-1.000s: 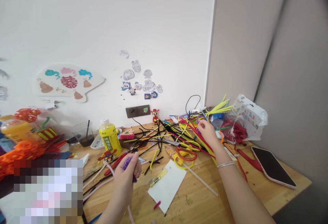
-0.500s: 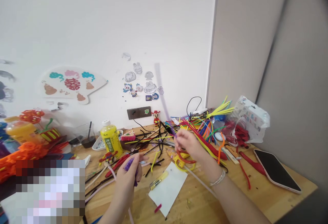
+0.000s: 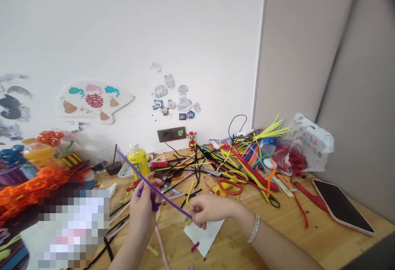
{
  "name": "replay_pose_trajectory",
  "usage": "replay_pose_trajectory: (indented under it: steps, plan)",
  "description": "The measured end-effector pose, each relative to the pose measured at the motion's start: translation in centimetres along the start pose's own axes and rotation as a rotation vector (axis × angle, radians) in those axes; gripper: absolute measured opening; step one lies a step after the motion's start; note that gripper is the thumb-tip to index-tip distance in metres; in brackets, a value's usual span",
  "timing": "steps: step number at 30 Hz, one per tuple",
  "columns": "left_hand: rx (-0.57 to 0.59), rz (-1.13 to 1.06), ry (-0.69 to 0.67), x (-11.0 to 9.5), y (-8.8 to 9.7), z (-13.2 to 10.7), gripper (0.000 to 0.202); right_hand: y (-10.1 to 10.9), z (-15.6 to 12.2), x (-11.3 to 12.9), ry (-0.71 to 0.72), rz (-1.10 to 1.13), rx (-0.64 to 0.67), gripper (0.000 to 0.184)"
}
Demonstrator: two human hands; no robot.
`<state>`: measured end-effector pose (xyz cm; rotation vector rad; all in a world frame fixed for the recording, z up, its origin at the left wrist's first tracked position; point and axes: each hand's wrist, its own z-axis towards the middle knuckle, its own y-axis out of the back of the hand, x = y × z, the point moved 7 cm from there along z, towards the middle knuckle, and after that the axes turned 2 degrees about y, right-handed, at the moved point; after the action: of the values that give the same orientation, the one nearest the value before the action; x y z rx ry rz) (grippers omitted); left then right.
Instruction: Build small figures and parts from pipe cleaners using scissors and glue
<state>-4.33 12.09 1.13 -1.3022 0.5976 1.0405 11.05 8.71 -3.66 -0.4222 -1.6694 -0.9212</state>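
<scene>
My left hand (image 3: pixel 144 207) is closed around a bunched purple pipe cleaner piece (image 3: pixel 153 201), partly hidden by the fingers. A long straight purple pipe cleaner (image 3: pixel 173 202) slants across the front of that hand, rising to the upper left past the yellow bottle. Its lower right end is pinched between the fingertips of my right hand (image 3: pixel 205 211). My right hand hovers over a white sheet of paper (image 3: pixel 212 231) on the wooden table. Whether the left fingers also grip the long pipe cleaner, I cannot tell.
Behind my hands lie black pipe cleaners (image 3: pixel 197 167), orange-handled scissors (image 3: pixel 233 187) and a colourful pipe cleaner heap (image 3: pixel 243 159). A yellow drink bottle (image 3: pixel 140 159) stands at the back. A phone (image 3: pixel 341 206) lies at the right; orange pipe cleaner flowers (image 3: pixel 40 187) are at the left.
My right hand has come down and slightly left. The long purple pipe cleaner has swung from nearly upright to slanting across my left hand. The view has shifted a little.
</scene>
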Motion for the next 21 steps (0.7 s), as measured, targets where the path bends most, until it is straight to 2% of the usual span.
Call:
replay_pose_trajectory:
  steps: [5, 9, 13, 17, 19, 21]
  plan:
    - [-0.051, -0.085, -0.098, -2.1, 0.6, 0.1, 0.023, 1.5, 0.2, -1.2, -0.118, 0.183, -0.211, 0.009]
    - [-0.108, -0.030, -0.204, -3.1, 1.3, 0.2, 0.018, 2.8, 0.3, -1.6, -0.102, 0.217, -0.329, 0.007]
    - [-0.100, 0.036, -0.085, -1.0, 1.5, 0.6, 0.020, 4.8, -0.2, -1.0, -0.012, 0.214, -0.560, 0.008]
    - [0.031, 0.209, 0.091, 2.0, 0.4, 0.3, 0.026, 7.0, -1.2, -0.4, 0.084, 0.153, -0.801, 0.002]
    - [0.094, 0.323, 0.147, 2.8, -0.3, -0.2, 0.031, 7.7, -1.7, -0.1, 0.117, 0.132, -0.859, 0.008]
    - [0.141, 0.343, 0.181, 2.9, -1.1, -0.9, 0.034, 8.0, -2.0, 0.1, 0.132, 0.134, -0.860, 0.008]
